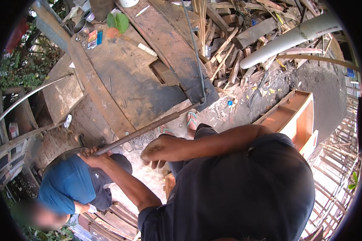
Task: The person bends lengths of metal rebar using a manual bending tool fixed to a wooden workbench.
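Observation:
My left hand (93, 156) is wrapped round the lower end of a long rusty metal bar (149, 129). The bar slants up to the right across the near edge of the wooden workbench (124, 76). Its far end meets a thin steel rod (195, 48) at the bench's dark corner. From there the rod runs away toward the top of the view. My right hand (159, 150) is closed below the bar and apart from it, fingers curled under. Something thin and pale shows beneath those fingers; I cannot make out what. Several bent wire frames (142, 140) lie on the ground beyond it.
A person in a blue shirt (68, 178) sits close on my left. On the bench lie a hammer (147, 49), a green leaf (120, 23) and a metal cup (83, 26). Scrap wood (255, 34), a white pipe (289, 40) and a wooden drawer-like box (295, 116) are at right.

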`<state>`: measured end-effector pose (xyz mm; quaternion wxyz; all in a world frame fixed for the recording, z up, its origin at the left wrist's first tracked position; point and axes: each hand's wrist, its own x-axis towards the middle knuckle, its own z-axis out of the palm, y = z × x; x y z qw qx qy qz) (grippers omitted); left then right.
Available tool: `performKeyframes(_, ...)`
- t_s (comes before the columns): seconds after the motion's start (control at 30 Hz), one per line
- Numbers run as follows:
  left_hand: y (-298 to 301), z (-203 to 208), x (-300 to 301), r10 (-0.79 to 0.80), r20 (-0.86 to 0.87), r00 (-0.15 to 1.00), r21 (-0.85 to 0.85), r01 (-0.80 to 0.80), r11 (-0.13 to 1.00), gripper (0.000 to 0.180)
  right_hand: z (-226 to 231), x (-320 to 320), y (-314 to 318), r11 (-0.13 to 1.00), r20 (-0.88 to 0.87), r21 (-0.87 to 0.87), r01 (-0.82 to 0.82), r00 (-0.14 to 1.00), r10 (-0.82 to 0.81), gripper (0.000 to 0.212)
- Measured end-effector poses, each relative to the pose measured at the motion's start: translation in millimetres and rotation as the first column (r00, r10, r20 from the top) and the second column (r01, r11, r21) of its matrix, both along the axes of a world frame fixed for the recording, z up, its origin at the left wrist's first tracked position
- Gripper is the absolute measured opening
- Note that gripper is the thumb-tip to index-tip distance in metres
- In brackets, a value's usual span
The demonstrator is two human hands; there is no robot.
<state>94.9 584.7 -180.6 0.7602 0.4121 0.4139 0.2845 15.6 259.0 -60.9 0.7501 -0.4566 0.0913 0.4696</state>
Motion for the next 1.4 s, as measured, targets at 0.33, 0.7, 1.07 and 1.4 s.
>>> performKeyframes(0.33,-33.7,13.7,35.0,0.075,-0.325,0.943,0.181,-0.016,0.983,0.046,-135.8,9.9,-208.4,0.358,0.112,-0.560,0.747,0.496,-0.861,0.080)
performKeyframes(0.7,-77.2,-21.8,211.4,-0.253,-0.231,0.939,0.469,0.335,0.817,0.051,-137.5,6.1,-208.8,0.262,0.003,-0.378,0.888,0.284,-0.959,0.091)
performKeyframes(1.07,-211.1,-39.2,346.7,-0.374,0.018,0.927,0.605,0.287,0.742,0.037,-138.0,10.0,-206.4,0.047,-0.013,-0.361,0.931,0.046,-0.999,0.088)
performKeyframes(1.4,-182.0,-55.3,341.8,-0.398,-0.027,0.917,0.654,0.317,0.687,0.032,-137.8,9.1,-210.3,0.096,-0.025,-0.408,0.908,0.094,-0.995,0.073)
